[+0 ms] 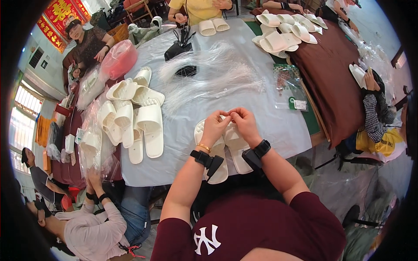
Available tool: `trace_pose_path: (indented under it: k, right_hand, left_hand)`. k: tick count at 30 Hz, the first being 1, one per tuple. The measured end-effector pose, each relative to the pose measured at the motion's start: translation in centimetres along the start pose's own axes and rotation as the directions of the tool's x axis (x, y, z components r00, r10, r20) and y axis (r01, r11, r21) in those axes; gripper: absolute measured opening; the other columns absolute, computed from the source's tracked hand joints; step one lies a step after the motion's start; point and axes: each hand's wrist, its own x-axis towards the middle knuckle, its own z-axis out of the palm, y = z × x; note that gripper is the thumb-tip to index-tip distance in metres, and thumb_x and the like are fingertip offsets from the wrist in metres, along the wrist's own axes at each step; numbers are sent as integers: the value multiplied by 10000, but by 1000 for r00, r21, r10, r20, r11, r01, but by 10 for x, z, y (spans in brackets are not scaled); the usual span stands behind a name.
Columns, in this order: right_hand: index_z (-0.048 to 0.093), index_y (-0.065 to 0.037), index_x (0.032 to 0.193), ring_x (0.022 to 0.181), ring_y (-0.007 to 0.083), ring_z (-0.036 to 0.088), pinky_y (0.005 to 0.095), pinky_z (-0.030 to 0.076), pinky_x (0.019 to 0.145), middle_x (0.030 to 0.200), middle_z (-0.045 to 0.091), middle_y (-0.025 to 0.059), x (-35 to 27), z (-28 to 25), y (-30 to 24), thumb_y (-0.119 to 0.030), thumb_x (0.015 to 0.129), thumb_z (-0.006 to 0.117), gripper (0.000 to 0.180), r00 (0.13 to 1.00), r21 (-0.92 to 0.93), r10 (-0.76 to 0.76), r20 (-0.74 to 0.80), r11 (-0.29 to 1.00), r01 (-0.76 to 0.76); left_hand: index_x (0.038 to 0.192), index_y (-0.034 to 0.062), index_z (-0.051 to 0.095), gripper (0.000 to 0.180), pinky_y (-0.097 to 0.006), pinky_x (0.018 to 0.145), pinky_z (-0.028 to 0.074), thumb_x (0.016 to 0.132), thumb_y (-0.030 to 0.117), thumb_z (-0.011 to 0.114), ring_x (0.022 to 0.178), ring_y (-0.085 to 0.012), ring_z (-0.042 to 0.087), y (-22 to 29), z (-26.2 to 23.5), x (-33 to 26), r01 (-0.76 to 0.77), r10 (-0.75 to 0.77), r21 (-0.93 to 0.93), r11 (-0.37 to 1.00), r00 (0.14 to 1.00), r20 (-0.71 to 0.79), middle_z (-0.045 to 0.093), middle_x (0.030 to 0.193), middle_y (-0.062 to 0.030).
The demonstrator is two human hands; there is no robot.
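While it is overlaid with a pale sheet [141,175], the counter [287,135] is also strewn with a loose spread of clear strands [217,82]. To the right of the strands, a further surface is draped with a brown cover [333,95]. Left of the strands, a left heap [150,119] of white slippers is gathered, some partly overlapped; beyond the strands and to their right, a far heap [276,41] of similar slippers is piled. Nearer than the strands, a near pair [236,150] of white slippers is laid side by side, partly hidden by the hands above it. Left of the strands and slightly beyond, a pink bag [119,58] is placed.

Just nearer than the strands, the left hand [211,130] and the right hand [245,126] are held together over the near pair. Their fingers are curled, with the tips brought to meet; whether anything thin is grasped there cannot be told. At the strands' far left side, a black bag [177,50] is set down. Straight beyond the strands, a far pair [213,27] is placed. To their right, a clear packet [287,87] is laid flat. Nearer than the strands, a gold bracelet [203,147] is worn on the left wrist.
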Motion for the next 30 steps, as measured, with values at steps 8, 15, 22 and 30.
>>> trace_pose_path:
  k: [8,15,22,30]
  right_hand:
    - [629,15,1034,821,121,628,253,508,754,920,676,76,-5,4,-7,-78,933,536,165,998,149,34,-45,988,-27]
    - [628,22,1069,821,116,622,251,503,755,905,677,72,-9,6,-8,-55,924,544,185,1000,71,8,-11,997,-7]
    - [623,32,1059,818,115,624,246,499,737,894,680,75,-9,10,-9,-45,899,575,184,1000,-3,-11,-11,1000,11]
    - [635,47,1019,793,114,636,251,509,710,871,689,80,-8,13,-8,-54,886,588,173,999,-104,-48,10,993,49]
  left_hand:
    - [868,21,489,177,-249,602,346,884,167,392,643,-92,386,-8,-11,-2,99,-90,-442,892,995,41,436,694,3]
    - [908,9,535,166,-243,644,383,835,79,404,693,-102,431,-11,-12,-3,65,-65,-382,922,998,13,504,765,-10]
    - [1158,-9,547,394,-235,720,428,799,-11,387,746,-98,482,-14,-18,-2,76,-48,-481,873,996,69,585,948,-59]
    - [1470,126,316,694,-240,770,497,828,-111,435,892,-119,623,-13,-14,-5,-34,38,-384,923,999,5,492,1331,-179]
